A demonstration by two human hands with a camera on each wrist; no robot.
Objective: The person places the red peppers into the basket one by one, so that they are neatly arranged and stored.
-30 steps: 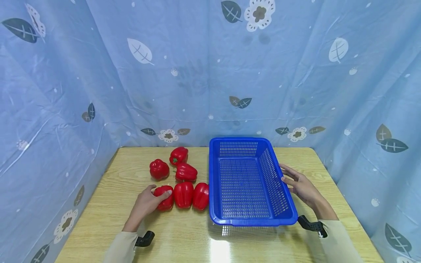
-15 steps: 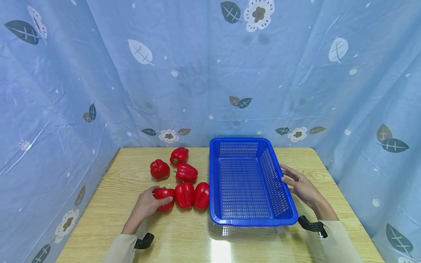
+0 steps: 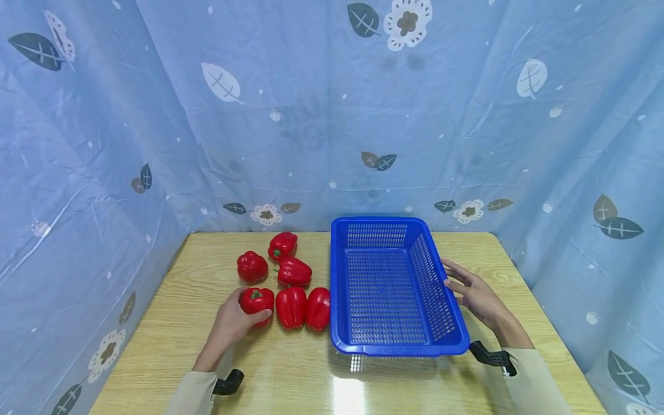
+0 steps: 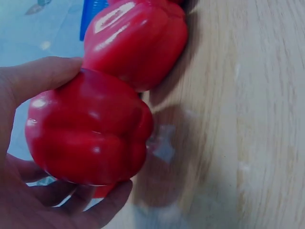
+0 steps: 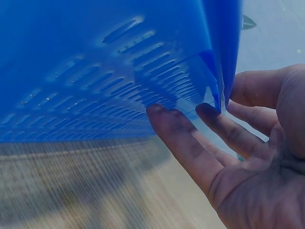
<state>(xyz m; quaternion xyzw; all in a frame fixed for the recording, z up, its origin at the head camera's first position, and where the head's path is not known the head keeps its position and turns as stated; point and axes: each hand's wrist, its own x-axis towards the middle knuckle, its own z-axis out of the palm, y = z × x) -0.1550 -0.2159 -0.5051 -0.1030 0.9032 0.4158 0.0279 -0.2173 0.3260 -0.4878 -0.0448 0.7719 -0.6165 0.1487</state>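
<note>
Thumb and fingers of my left hand hold a glossy red bell pepper from either side, its green stem facing up in the head view. In the left wrist view this bell pepper lies against another red pepper; its underside is partly hidden. On the right, my right hand is at the side rim of a blue plastic basket. The right wrist view has the thumb on the rim and the other fingers under it, by the slotted outer wall.
Two red peppers lie side by side, a nearer one and one by the basket. Behind are a pepper on its side, one at the left and one at the back. A blue curtain encloses the wooden table.
The bell pepper in my left hand has turned so that its stem end now shows on top, and it has shifted slightly away from me. The right hand and basket have stayed put.
</note>
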